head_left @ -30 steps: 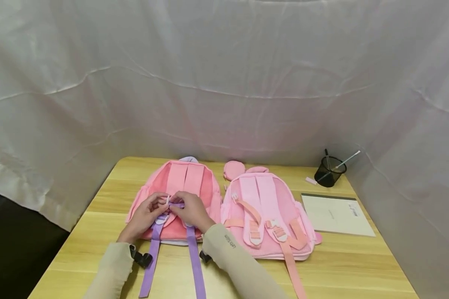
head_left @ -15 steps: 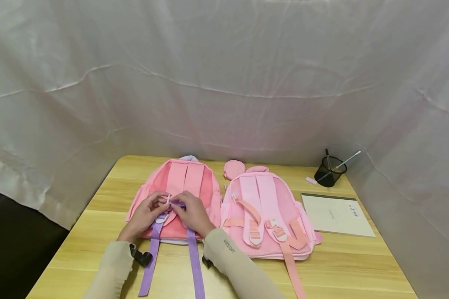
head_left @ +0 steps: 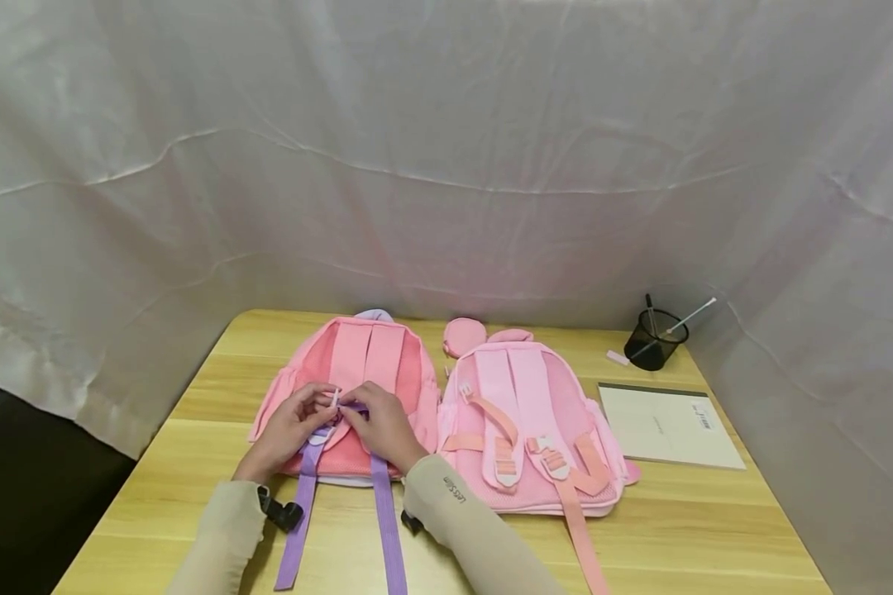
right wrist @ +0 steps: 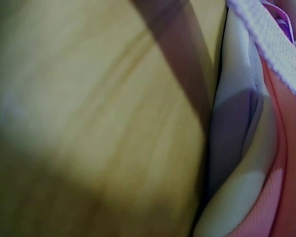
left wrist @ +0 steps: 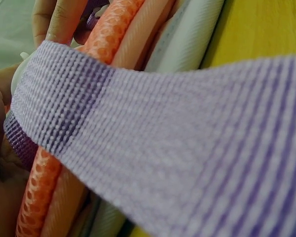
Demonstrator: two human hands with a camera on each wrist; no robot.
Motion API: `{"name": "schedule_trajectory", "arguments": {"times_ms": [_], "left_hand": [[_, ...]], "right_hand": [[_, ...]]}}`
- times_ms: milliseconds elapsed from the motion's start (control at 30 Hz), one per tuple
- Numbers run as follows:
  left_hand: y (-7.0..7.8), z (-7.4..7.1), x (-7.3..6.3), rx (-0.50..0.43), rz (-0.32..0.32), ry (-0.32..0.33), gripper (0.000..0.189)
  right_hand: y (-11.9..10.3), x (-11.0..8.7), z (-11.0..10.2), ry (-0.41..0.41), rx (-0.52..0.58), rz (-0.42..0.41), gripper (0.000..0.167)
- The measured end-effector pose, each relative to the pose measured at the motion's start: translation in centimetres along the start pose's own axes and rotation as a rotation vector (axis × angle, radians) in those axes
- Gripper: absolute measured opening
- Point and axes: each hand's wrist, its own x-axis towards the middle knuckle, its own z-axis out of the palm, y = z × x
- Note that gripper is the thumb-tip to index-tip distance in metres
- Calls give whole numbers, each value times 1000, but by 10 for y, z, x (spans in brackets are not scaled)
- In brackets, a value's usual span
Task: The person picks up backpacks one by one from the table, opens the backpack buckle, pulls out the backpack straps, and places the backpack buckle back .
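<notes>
A coral-pink backpack [head_left: 417, 364] lies on the left of the table, its shoulder straps facing up. Over its lower half, my left hand [head_left: 286, 430] pinches a small white plastic buckle [head_left: 335, 398] between thumb and fingers. My right hand [head_left: 383, 423] pinches purple webbing [head_left: 359, 406] right beside the buckle; its fingers partly hide how the two meet. Two long purple strap ends [head_left: 298, 529] hang toward the table's near edge. Close up in the left wrist view, a purple strap [left wrist: 187, 128] crosses the bag's edge. In the right wrist view, webbing [right wrist: 278, 47] shows at the top right.
A lighter pink backpack [head_left: 565, 380] with orange straps lies against the coral one's right side. A round pink pouch [head_left: 465, 337] sits behind it. Farther right are a notebook [head_left: 662, 430], a black mesh pen cup [head_left: 651, 351] and a small pink block [head_left: 618, 358].
Both hands stay almost in place at the buckle, with only a slight shift of the right hand's fingers. The bags and other things have not moved.
</notes>
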Motion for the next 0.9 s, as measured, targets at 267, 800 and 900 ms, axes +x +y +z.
{"name": "schedule_trajectory", "arguments": {"times_ms": [267, 800, 900], "left_hand": [[0, 0, -1, 17, 5, -3, 34], [-2, 0, 0, -11, -4, 6, 35], [-1, 0, 0, -8, -13, 4, 34]], "right_hand": [[1, 2, 1, -5, 20, -3, 14], [4, 3, 2, -12, 30, 96, 20], [4, 3, 2, -13, 42, 87, 23]]}}
